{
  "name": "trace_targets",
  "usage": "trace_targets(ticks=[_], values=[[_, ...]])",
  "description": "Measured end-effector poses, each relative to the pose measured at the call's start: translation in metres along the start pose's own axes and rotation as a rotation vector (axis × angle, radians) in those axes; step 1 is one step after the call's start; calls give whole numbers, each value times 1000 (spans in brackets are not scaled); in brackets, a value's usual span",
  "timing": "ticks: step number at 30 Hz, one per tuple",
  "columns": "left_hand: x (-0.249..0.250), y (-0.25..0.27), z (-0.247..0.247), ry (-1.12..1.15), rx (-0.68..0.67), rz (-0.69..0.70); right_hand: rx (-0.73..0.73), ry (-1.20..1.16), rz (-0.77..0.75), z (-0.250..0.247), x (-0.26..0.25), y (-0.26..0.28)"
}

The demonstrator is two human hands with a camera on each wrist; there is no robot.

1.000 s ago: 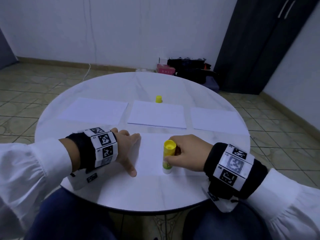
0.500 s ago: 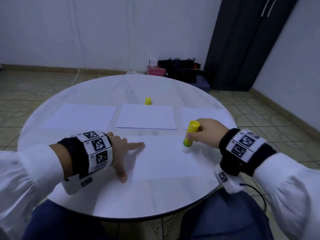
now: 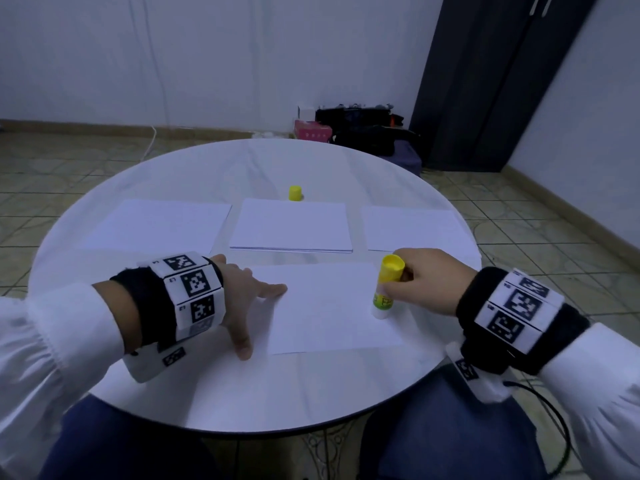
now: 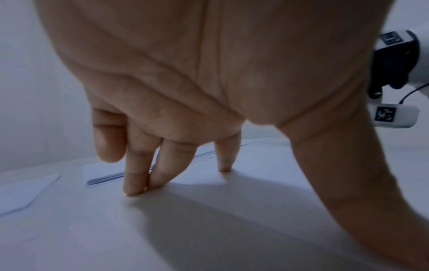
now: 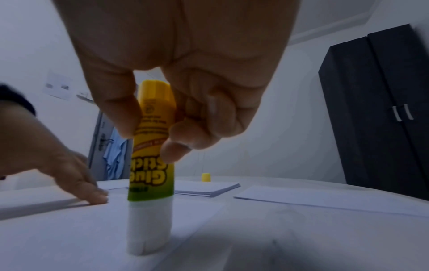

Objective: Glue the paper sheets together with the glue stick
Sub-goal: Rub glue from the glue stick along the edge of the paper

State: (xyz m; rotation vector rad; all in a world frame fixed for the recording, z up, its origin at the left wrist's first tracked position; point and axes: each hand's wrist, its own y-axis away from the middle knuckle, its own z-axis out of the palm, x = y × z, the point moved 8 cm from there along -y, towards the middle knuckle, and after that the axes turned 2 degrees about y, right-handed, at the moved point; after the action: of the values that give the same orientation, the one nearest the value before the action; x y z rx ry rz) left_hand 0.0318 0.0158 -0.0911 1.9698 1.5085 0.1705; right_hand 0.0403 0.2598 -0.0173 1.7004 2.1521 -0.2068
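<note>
A white paper sheet (image 3: 329,306) lies in front of me on the round white table (image 3: 214,400). My right hand (image 3: 419,285) grips the yellow glue stick (image 3: 386,289) upside down, its white glue end pressed on the sheet's right edge; in the right wrist view the glue stick (image 5: 150,165) is pinched between thumb and fingers. My left hand (image 3: 246,299) is spread flat, with its fingertips (image 4: 139,188) pressing the sheet's left edge. The yellow cap (image 3: 295,193) stands beyond the middle paper stack (image 3: 291,225).
More white sheets lie at the far left (image 3: 159,223) and far right (image 3: 412,230) of the table. Bags (image 3: 360,129) and a pink box (image 3: 311,131) sit on the floor by the wall, next to a dark wardrobe (image 3: 491,81).
My right hand has carried the glue stick from the sheet's near middle to its right side, then down that edge towards me. The left hand stays pressed on the left edge.
</note>
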Motion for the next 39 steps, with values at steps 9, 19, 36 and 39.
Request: trace_targets(ticks=[9, 19, 36, 39], values=[[0, 4, -1, 15, 5, -13, -8, -127, -26, -2, 7, 19], [-14, 4, 0, -3, -2, -18, 119, -447, 193, -4, 44, -58], [-38, 19, -2, 213, -20, -17, -193, 98, 477, 17, 47, -43], [-65, 24, -5, 334, -8, -56, -320, 155, 369, 22, 9, -31]])
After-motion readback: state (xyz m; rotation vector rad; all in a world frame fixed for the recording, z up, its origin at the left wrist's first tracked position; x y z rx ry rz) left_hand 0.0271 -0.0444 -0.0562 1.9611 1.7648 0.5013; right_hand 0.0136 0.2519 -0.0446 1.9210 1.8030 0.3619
